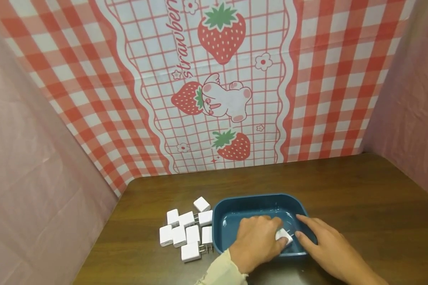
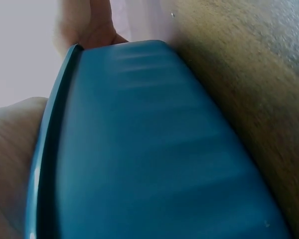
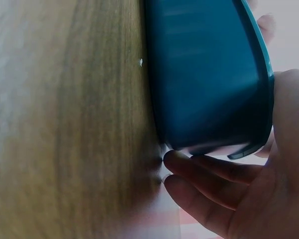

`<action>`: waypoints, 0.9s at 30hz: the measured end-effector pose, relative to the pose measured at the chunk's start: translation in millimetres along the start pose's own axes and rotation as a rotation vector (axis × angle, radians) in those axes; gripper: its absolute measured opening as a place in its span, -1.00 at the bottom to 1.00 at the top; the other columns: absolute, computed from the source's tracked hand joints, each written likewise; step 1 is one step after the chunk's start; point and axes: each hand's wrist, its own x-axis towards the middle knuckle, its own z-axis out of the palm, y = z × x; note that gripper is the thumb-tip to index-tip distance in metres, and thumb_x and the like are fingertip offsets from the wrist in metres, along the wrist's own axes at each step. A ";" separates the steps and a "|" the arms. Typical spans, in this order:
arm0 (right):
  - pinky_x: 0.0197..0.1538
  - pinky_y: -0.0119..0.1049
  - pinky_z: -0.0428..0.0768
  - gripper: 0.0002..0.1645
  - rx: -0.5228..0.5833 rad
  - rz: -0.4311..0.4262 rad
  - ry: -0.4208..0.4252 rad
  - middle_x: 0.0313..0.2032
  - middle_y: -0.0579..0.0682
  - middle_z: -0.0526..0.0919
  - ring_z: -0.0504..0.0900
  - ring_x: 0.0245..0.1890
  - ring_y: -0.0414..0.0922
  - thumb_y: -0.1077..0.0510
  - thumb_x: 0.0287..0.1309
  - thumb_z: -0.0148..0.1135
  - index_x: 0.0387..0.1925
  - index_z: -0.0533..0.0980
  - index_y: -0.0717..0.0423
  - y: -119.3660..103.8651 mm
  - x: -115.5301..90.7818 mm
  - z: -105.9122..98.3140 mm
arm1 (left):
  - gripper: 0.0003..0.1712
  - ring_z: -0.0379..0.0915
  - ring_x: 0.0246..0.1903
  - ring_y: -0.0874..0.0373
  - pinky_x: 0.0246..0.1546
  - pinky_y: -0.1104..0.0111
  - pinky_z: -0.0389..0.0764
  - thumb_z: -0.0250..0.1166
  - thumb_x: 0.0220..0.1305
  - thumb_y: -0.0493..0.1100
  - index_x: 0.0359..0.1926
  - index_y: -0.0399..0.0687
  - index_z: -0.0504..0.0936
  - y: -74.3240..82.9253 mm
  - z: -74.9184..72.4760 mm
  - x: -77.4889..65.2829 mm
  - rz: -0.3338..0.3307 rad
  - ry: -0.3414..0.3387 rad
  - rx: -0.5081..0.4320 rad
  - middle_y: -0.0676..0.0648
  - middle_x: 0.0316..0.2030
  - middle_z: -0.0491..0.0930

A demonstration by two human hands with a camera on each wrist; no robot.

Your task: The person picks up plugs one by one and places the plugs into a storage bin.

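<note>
My left hand [image 1: 256, 239] reaches over the front of a dark blue plastic basin [image 1: 232, 202] and pinches a white plug-in charger [image 1: 284, 236] near its right end. The charger's metal prongs point right. My right hand [image 1: 326, 245] rests across the basin's right rim, thumb and forefinger spread apart inside, close to the prongs. In the right wrist view, its other fingers [image 3: 204, 196] stay outside the wall, near the tabletop. The left wrist view is mostly the basin's outer wall [image 2: 139, 144], so the left fingertips are hidden there.
Several white chargers [image 1: 179, 236] lie grouped on the brown wooden table [image 1: 360, 198], just left of the basin. One charger [image 1: 201, 204] sits slightly behind the group. A red-and-white strawberry cloth [image 1: 324, 79] hangs behind the table, with pink fabric [image 1: 39, 178] at the sides.
</note>
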 end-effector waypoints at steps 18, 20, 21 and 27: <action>-0.09 0.24 0.38 -0.29 0.006 -0.027 0.018 0.10 0.18 0.46 0.45 0.06 0.21 -0.31 0.18 0.01 0.20 0.38 0.05 0.1 -1.8 4.0 | -0.80 0.48 -0.61 0.29 -0.79 0.39 0.21 0.21 0.12 0.18 -0.41 0.25 0.61 -12.9 -6.1 -8.0 0.011 0.090 0.030 0.18 -0.54 0.56; -0.09 0.24 0.38 -0.28 0.008 -0.021 0.003 0.11 0.20 0.45 0.44 0.06 0.22 -0.31 0.18 0.01 0.20 0.37 0.05 0.3 -1.8 4.3 | -0.78 0.50 -0.58 0.28 -0.78 0.39 0.24 0.21 0.12 0.19 -0.37 0.25 0.64 -16.1 -8.3 -9.2 0.003 0.090 0.030 0.18 -0.50 0.57; -0.09 0.24 0.38 -0.28 0.006 -0.018 -0.003 0.11 0.20 0.45 0.44 0.06 0.22 -0.31 0.18 0.01 0.20 0.37 0.05 0.5 -1.7 4.4 | -0.77 0.51 -0.57 0.28 -0.78 0.38 0.25 0.20 0.12 0.19 -0.36 0.25 0.65 -17.6 -9.6 -9.7 0.000 0.093 0.032 0.18 -0.49 0.58; -0.11 0.25 0.39 -0.28 0.005 -0.018 -0.001 0.10 0.23 0.44 0.44 0.05 0.25 -0.31 0.18 0.02 0.20 0.38 0.07 0.7 -1.9 2.9 | -0.71 0.53 -0.54 0.28 -0.75 0.40 0.32 0.18 0.14 0.22 -0.25 0.24 0.66 -25.3 -20.6 -10.5 -0.009 0.101 0.024 0.17 -0.44 0.60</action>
